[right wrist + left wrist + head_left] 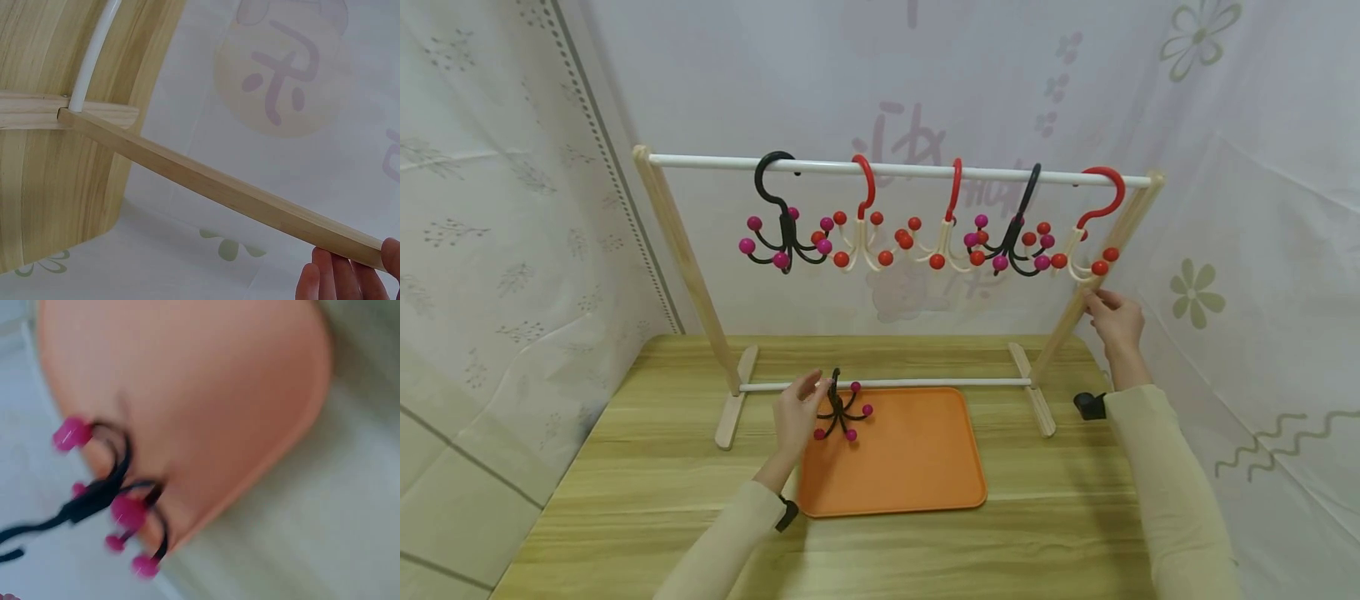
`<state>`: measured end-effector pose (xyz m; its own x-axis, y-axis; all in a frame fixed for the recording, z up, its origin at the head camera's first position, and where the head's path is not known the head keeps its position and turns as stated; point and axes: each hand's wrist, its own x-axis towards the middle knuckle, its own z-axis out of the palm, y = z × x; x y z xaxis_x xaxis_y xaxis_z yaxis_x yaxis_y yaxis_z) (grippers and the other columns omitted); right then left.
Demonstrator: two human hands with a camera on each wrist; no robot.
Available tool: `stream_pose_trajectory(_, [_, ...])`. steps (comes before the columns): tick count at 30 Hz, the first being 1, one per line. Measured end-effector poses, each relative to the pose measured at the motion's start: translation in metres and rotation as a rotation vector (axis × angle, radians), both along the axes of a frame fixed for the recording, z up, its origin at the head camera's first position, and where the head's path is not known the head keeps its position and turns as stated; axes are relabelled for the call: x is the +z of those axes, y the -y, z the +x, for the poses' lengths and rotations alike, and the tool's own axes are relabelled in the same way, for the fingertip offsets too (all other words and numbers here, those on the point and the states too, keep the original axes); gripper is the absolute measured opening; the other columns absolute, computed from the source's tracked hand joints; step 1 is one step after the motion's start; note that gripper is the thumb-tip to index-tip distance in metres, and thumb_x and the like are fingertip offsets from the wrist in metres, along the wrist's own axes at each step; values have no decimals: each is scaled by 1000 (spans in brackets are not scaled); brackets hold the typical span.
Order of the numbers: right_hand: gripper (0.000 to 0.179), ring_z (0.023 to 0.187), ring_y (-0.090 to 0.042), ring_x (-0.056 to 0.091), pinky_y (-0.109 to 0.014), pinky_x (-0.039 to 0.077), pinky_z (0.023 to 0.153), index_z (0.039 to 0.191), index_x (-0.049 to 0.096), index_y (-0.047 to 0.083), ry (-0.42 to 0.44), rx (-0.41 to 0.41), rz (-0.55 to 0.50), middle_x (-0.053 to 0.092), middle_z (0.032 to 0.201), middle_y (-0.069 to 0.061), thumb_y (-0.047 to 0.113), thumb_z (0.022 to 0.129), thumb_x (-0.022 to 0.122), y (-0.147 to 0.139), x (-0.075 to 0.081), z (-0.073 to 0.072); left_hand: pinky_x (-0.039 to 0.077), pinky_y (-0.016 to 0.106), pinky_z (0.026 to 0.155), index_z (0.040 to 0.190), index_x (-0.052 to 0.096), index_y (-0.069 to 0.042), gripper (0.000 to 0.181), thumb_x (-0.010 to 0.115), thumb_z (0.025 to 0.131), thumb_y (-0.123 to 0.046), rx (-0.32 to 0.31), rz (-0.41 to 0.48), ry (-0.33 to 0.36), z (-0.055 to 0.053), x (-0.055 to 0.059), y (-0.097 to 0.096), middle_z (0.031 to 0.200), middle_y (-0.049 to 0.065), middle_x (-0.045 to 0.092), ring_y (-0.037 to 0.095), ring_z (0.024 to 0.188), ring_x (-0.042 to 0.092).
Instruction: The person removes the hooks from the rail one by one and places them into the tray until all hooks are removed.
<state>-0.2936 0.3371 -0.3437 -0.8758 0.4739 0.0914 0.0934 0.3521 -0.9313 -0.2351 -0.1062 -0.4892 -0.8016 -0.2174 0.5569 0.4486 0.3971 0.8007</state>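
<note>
My left hand [796,417] holds a black claw-shaped hanger [838,405] with magenta balls by its hook end, over the left part of an orange tray [902,458]. In the left wrist view the same hanger [94,499] slants over the tray's edge [212,515]; the fingers around its hook are out of that frame. My right hand [1116,321] grips the right wooden post [1060,333] of a hanging rack. In the right wrist view, the thumb and fingers [340,275] close round the post [219,187].
From the rack's white top rail [910,172] hang several similar hangers: black ones [787,229] with magenta balls, and cream ones [861,237] with red hooks and red balls. A lower white rail [925,382] runs behind the tray. The rack's feet [1033,392] stand on the wooden table [662,500].
</note>
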Motion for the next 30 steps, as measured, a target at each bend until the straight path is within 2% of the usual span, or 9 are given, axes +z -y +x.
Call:
stream_pose_trajectory(3, [52, 81, -9, 57, -14, 42, 59, 123, 50, -1, 7, -1, -6, 56, 76, 12, 35, 85, 54, 1, 1, 0, 50, 33, 63, 95, 64, 7, 21, 67, 77, -4, -14, -17, -117, -4, 21, 11, 88, 19, 64, 28, 76, 63])
stream_pose_trajectory(7, [53, 80, -7, 56, -14, 43, 59, 124, 50, 0, 16, -7, -10, 55, 78, 11, 36, 85, 54, 0, 1, 0, 49, 33, 66, 97, 64, 8, 22, 66, 77, -2, 1, -30, -195, -10, 55, 24, 92, 18, 64, 29, 77, 63])
stream_pose_trajectory(12, [54, 72, 1, 54, -14, 43, 59, 123, 50, 0, 15, -10, 1, 54, 75, 13, 37, 85, 54, 0, 0, -1, 47, 18, 67, 96, 65, 5, 20, 66, 77, -3, 54, -88, -293, -15, 95, 36, 92, 13, 65, 27, 75, 63])
stream_pose_trajectory(15, [54, 69, 2, 53, -15, 43, 60, 123, 50, -1, 10, -6, -1, 54, 74, 13, 37, 85, 54, 0, 0, -1, 45, 13, 66, 95, 66, 4, 19, 67, 77, -2, 53, -70, -338, -14, 117, 41, 91, 12, 66, 27, 73, 64])
stream_pose_trajectory(18, [53, 69, 2, 54, -15, 43, 59, 122, 50, -1, 8, -7, -1, 54, 73, 14, 36, 85, 55, 0, 0, -1, 45, 13, 65, 95, 66, 5, 19, 67, 76, 1, 53, -54, -351, -11, 140, 45, 91, 13, 65, 23, 74, 64])
stream_pose_trajectory(22, [53, 69, 2, 54, -14, 43, 58, 122, 50, -1, 6, -11, 5, 54, 72, 14, 36, 85, 55, 0, -1, -1, 46, 15, 67, 95, 63, 10, 20, 66, 77, 1, 55, -44, -347, 1, 179, 46, 93, 17, 64, 14, 78, 63])
stream_pose_trajectory(25, [53, 71, 0, 54, -14, 42, 58, 123, 50, -1, 17, -12, 8, 54, 74, 13, 36, 85, 54, 0, -1, -1, 47, 18, 70, 96, 62, 12, 21, 65, 78, 1, 67, -55, -356, 5, 204, 47, 94, 20, 63, 17, 82, 62])
stream_pose_trajectory(27, [54, 74, -2, 56, -14, 42, 59, 123, 50, 0, 27, -11, 11, 56, 77, 10, 37, 85, 54, 0, -1, -1, 46, 21, 73, 97, 62, 12, 22, 65, 78, 1, 77, -57, -358, 0, 213, 52, 95, 20, 63, 20, 87, 61])
stream_pose_trajectory(30, [54, 79, -5, 57, -15, 42, 61, 124, 49, 1, 36, -6, 18, 57, 83, 7, 38, 85, 53, 0, -1, -1, 46, 21, 74, 102, 62, 9, 25, 64, 79, -3, 90, -77, -328, -10, 220, 60, 98, 17, 63, 21, 92, 59])
